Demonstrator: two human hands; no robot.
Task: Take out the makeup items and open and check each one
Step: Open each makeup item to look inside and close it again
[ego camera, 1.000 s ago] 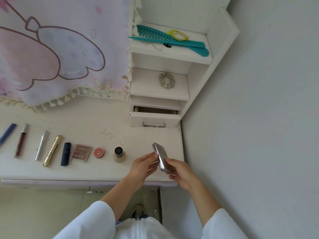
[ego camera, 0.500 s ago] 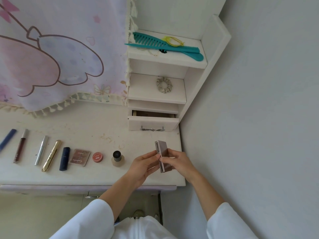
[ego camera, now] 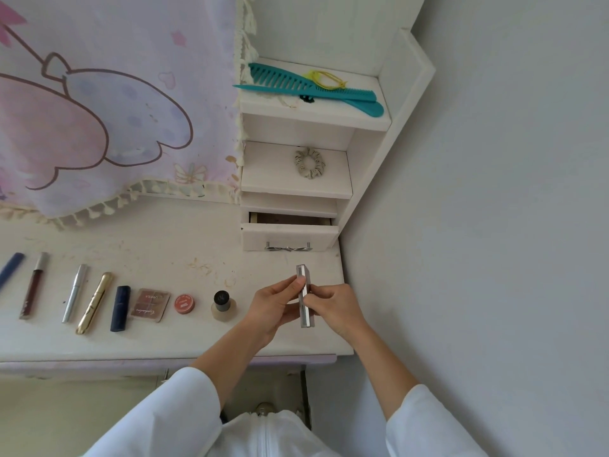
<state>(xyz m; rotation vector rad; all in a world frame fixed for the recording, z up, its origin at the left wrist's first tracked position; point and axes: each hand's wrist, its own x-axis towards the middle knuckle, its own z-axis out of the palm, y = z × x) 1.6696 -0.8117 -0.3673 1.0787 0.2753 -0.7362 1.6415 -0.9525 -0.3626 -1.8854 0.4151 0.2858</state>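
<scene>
A slim silver compact case (ego camera: pixel 304 293) stands on edge above the white dressing table (ego camera: pixel 164 341), its lid closed. My left hand (ego camera: pixel 275 306) pinches its left face and my right hand (ego camera: pixel 333 308) grips its right side. A row of makeup lies to the left: a foundation bottle with a black cap (ego camera: pixel 223 305), a small red pot (ego camera: pixel 184 303), a brown eyeshadow palette (ego camera: pixel 150 305), a navy lipstick (ego camera: pixel 120 308), a gold tube (ego camera: pixel 95 302), a silver tube (ego camera: pixel 75 292), a dark red lip gloss (ego camera: pixel 33 285) and a blue pencil (ego camera: pixel 10 268).
A small drawer (ego camera: pixel 290 237) with a bow handle stands pulled out at the base of a white shelf unit. A scrunchie (ego camera: pixel 309 162) lies on the middle shelf and teal combs (ego camera: pixel 309 87) on the top one. A cartoon cloth (ego camera: pixel 99 110) hangs at the left. A wall closes the right side.
The compact has turned from tilted to upright on edge between both hands. The camera view has dipped slightly; the items on the table have not moved.
</scene>
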